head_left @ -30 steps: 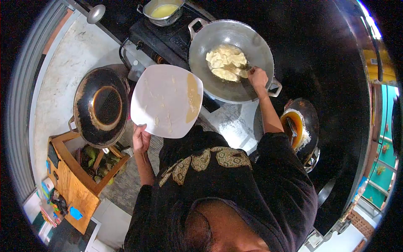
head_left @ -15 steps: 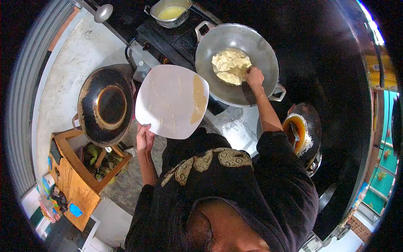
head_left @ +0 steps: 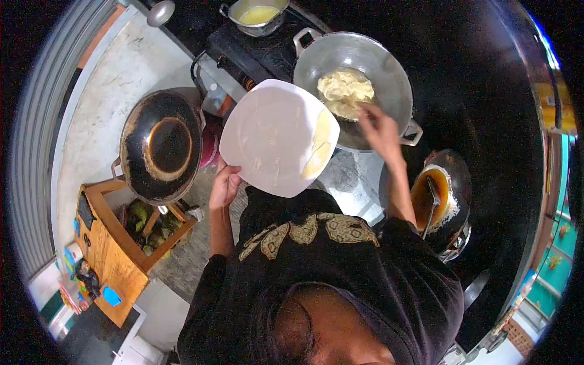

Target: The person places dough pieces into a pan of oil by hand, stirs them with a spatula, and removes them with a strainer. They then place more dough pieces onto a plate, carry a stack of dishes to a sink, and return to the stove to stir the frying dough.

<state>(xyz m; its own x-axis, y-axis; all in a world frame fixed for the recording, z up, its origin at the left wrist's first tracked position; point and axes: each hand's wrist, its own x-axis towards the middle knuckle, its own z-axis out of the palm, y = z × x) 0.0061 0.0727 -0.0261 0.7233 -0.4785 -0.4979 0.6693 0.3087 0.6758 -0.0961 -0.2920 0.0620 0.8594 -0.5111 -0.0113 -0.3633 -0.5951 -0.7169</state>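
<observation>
My left hand (head_left: 225, 186) grips the lower left edge of a white square plate (head_left: 267, 137), its thumb on the rim. The plate is tilted and carries thin smears and a yellowish wet patch along its right side. Over the lower right part of a large silver wok (head_left: 386, 79) is my right hand (head_left: 380, 132), fingers apart and slightly blurred. Close to those fingertips, pale yellow battered food (head_left: 344, 88) lies in a clump inside the wok. I see nothing held in the right hand.
A dark wok (head_left: 137, 146) with brown liquid stands at the left. Another dark wok (head_left: 460, 176) at the right holds amber liquid and a ladle (head_left: 432, 210). Behind is a small pot (head_left: 258, 25) of yellow liquid. A wooden frame (head_left: 97, 201) stands lower left.
My right hand has drawn back from the food, toward the wok's lower right, and its fingers have opened. The plate has shifted right, closer to the wok, with my left hand.
</observation>
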